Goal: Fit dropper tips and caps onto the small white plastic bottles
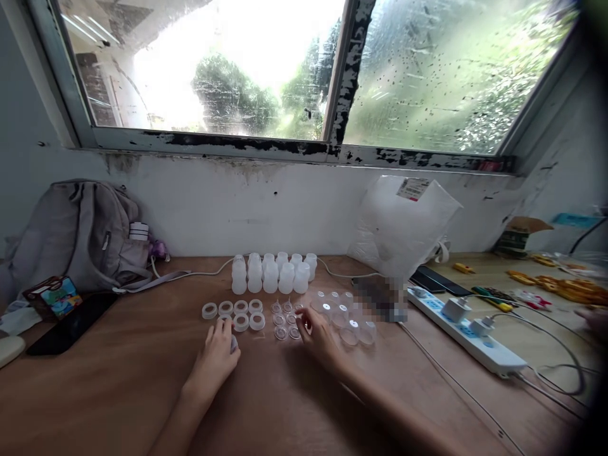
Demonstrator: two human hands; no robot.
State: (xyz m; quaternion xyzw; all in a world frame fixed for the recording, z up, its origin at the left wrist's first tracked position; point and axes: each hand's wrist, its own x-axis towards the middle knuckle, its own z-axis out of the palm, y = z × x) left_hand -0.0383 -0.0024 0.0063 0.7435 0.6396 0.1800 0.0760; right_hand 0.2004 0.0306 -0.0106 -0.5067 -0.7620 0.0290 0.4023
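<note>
Neighbouring left grip (pixel 217 352), rings (pixel 241 329); right grip (pixel 319 335), teats (pixel 280 332).

White rings (pixel 240 313) | flat, rowed || clear teats (pixel 280 320) | upright, beside rings

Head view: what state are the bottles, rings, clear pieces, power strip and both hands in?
Bottles: standing in rows
White rings: lying flat, grouped
Small clear pieces: set out in rows
Larger clear pieces: grouped
Power strip: plugs inserted
Left hand: fingers bent at a pale piece, grip unclear
Right hand: fingers bent, contact unclear
</note>
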